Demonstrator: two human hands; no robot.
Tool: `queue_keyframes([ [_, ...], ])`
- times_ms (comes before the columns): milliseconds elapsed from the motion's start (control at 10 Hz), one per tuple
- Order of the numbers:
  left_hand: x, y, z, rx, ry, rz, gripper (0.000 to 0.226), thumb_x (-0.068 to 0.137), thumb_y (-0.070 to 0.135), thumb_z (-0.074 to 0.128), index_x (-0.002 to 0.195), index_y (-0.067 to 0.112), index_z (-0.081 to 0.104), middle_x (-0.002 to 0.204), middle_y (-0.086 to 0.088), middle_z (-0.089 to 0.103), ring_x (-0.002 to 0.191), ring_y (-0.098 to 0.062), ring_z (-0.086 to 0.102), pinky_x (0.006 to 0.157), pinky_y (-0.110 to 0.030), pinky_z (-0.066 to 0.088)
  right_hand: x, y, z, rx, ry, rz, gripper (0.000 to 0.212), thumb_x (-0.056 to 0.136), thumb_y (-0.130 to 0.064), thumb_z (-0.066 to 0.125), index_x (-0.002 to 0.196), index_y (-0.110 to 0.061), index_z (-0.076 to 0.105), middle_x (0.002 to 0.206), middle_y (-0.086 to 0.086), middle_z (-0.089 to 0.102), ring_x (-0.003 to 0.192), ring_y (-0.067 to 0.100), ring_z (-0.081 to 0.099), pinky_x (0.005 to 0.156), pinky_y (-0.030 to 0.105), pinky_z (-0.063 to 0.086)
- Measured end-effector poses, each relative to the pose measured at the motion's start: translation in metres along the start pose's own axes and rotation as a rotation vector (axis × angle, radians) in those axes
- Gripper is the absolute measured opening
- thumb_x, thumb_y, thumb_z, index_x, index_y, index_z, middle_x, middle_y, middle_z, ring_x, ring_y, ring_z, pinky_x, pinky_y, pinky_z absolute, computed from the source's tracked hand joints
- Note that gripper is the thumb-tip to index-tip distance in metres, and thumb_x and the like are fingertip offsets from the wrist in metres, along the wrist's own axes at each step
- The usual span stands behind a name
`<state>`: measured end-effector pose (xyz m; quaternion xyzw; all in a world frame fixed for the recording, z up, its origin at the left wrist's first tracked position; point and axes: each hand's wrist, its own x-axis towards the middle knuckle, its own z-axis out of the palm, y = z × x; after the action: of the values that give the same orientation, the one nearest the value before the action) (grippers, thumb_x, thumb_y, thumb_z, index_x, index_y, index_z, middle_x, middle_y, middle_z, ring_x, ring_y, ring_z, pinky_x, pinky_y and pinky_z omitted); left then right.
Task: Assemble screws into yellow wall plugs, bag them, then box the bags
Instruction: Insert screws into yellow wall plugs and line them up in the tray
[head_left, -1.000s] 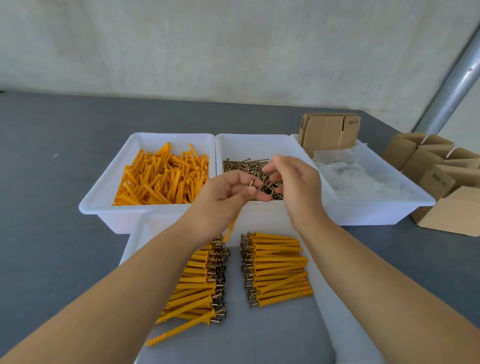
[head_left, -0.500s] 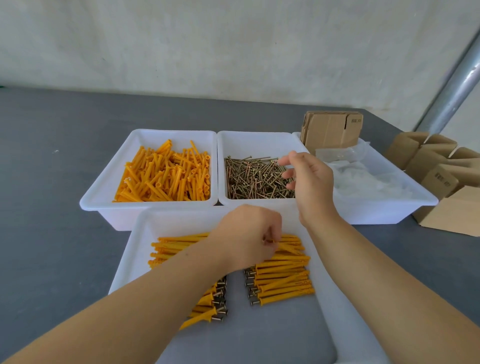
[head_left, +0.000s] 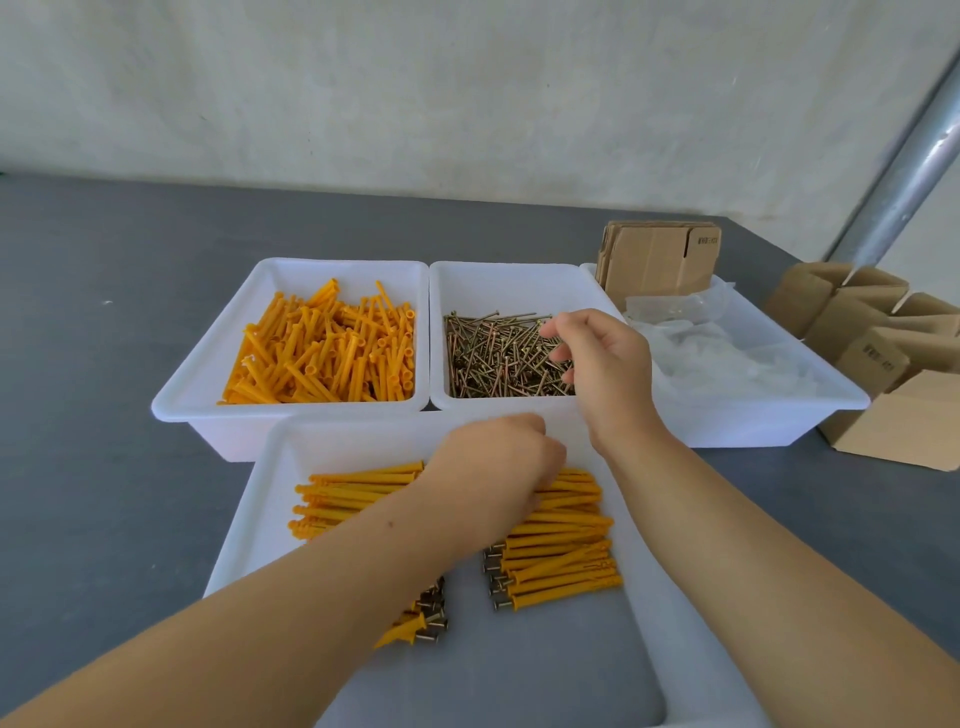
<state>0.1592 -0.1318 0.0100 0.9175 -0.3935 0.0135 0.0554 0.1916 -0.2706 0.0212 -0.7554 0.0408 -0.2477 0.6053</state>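
Note:
My left hand (head_left: 493, 462) is curled knuckles-up over the top of the right stack of assembled plugs (head_left: 561, 566) in the front white tray (head_left: 270, 493); its fingertips are hidden, so any hold cannot be told. A second stack of assembled plugs (head_left: 353, 493) lies to the left, partly under my forearm. My right hand (head_left: 602, 364) hovers over the brass screws (head_left: 493, 358) in the middle tray (head_left: 509, 275), fingers loosely bent and touching the heap, nothing visibly pinched. Loose yellow plugs (head_left: 327, 358) fill the left tray (head_left: 208, 400).
A third white tray (head_left: 831, 395) at the right holds clear plastic bags (head_left: 727, 358) and flat cartons (head_left: 654, 260) standing at its back. Several folded cardboard boxes (head_left: 883, 353) stand on the grey table at far right, below a slanted metal pole (head_left: 904, 171).
My left hand dropped from above the screw tray down onto the right stack with the assembled plug. My right hand shifted right and lowered to the screws.

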Motion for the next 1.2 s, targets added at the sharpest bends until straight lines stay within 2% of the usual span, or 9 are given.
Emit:
queue_keyframes([
  [200,-0.004,-0.054,-0.019,-0.115,0.606,-0.259,0.012,0.092,0.014,0.062,0.098,0.012,0.072,0.101,-0.006,0.062,0.089,-0.027,0.059,0.068,-0.04,0.053,0.01,0.005,0.003,-0.286,-0.089,-0.098,0.017,0.095,-0.022,0.058,0.086,-0.026,0.072,0.077,-0.016,0.066,0.076,0.003,0.059,0.07,0.028,0.046],
  [300,-0.009,-0.089,-0.016,-0.087,0.495,-0.6,0.021,0.096,0.026,0.057,0.111,0.016,0.068,0.114,-0.009,0.058,0.103,-0.031,0.055,0.08,-0.045,0.054,0.02,0.007,0.007,-0.601,-0.314,-0.04,0.02,0.099,-0.021,0.053,0.109,-0.025,0.07,0.109,-0.009,0.068,0.103,0.013,0.061,0.087,0.031,0.049],
  [400,-0.01,-0.105,-0.01,-0.066,0.107,-0.831,0.032,0.102,0.04,0.038,0.1,0.019,0.062,0.107,-0.007,0.056,0.097,-0.03,0.056,0.086,-0.047,0.053,0.028,0.003,0.013,-0.89,-0.565,0.055,0.03,0.1,-0.019,0.05,0.125,-0.021,0.066,0.13,-0.001,0.064,0.12,0.022,0.057,0.101,0.038,0.047],
  [500,-0.005,-0.109,-0.006,-0.059,0.0,-0.818,0.04,0.103,0.037,0.028,0.08,0.018,0.054,0.094,-0.005,0.058,0.087,-0.027,0.056,0.084,-0.043,0.05,0.04,-0.007,0.021,-1.036,-0.761,0.148,0.038,0.101,-0.018,0.05,0.138,-0.014,0.058,0.144,0.007,0.054,0.131,0.027,0.049,0.105,0.035,0.04],
  [600,-0.003,-0.11,-0.006,-0.065,-0.029,-0.803,0.042,0.104,0.036,0.026,0.078,0.018,0.054,0.087,-0.005,0.058,0.085,-0.026,0.056,0.082,-0.04,0.049,0.051,-0.011,0.028,-1.239,-0.935,0.225,0.048,0.104,-0.023,0.046,0.15,-0.014,0.043,0.156,0.007,0.04,0.141,0.028,0.038,0.111,0.036,0.034],
  [800,-0.002,-0.111,-0.005,-0.072,-0.013,-0.77,0.04,0.104,0.035,0.026,0.072,0.022,0.047,0.078,0.0,0.051,0.082,-0.023,0.054,0.074,-0.037,0.046,0.063,0.008,0.039,-1.407,-0.92,0.225,0.042,0.104,-0.018,0.04,0.143,-0.005,0.05,0.148,0.012,0.049,0.133,0.031,0.048,0.111,0.04,0.04],
  [900,-0.003,-0.109,-0.007,-0.052,-0.012,-0.769,0.041,0.104,0.037,0.024,0.073,0.023,0.047,0.081,0.001,0.052,0.087,-0.024,0.056,0.078,-0.038,0.048,0.061,0.014,0.036,-1.181,-0.692,0.266,0.034,0.095,-0.019,0.057,0.127,-0.006,0.063,0.129,0.016,0.062,0.121,0.035,0.058,0.093,0.039,0.047],
  [1000,-0.004,-0.107,-0.007,0.0,-0.008,-0.776,0.043,0.104,0.041,0.022,0.082,0.022,0.053,0.085,-0.001,0.055,0.087,-0.025,0.056,0.074,-0.037,0.048,0.06,0.022,0.035,-1.153,-0.563,0.224,0.03,0.091,-0.022,0.061,0.116,-0.009,0.067,0.118,0.015,0.065,0.113,0.035,0.061,0.081,0.037,0.046],
  [1200,-0.002,-0.103,-0.006,0.005,-0.019,-0.845,0.051,0.104,0.041,0.021,0.072,0.016,0.051,0.076,-0.004,0.055,0.068,-0.02,0.049,0.068,-0.035,0.042,0.055,0.025,0.03,-1.026,-0.261,0.151,0.019,0.092,-0.013,0.06,0.104,-0.016,0.074,0.104,0.006,0.065,0.097,0.026,0.063,0.078,0.034,0.053],
])
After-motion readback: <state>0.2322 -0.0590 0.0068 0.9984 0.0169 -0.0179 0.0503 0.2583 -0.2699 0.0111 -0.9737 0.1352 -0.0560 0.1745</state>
